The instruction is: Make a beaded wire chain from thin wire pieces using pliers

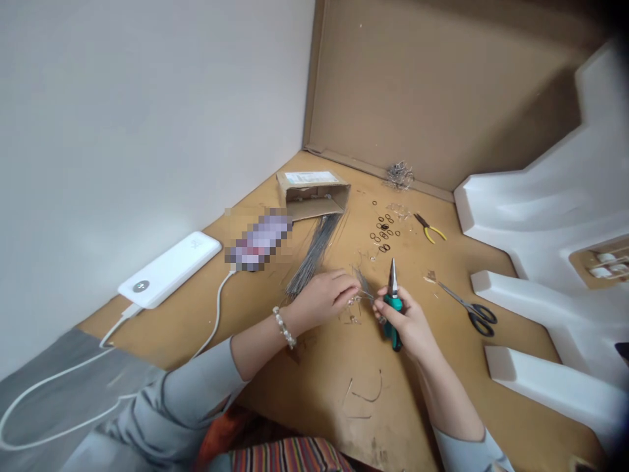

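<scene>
My right hand (405, 321) is closed around green-handled needle-nose pliers (393, 303), whose metal jaws point away from me. Its thumb and forefinger also meet near a thin wire (366, 295). From the left, my left hand (324, 298) reaches in with fingers pinched on the other end of that wire. Small clear beads (354, 319) lie on the table just below the hands. Close behind my left hand, a bundle of straight grey wires (314, 255) fans out from an open cardboard box (314, 208). Dark rings (383, 235) are scattered beyond the pliers.
Yellow-handled pliers (430, 229) and black-handled scissors (472, 311) lie to the right, beside white foam packing (525, 373). A wire tangle (400, 176) sits at the back. On the left are a white power bank (170, 270), a blurred-out phone (260, 239) and cables. Wire offcuts (363, 396) lie in front.
</scene>
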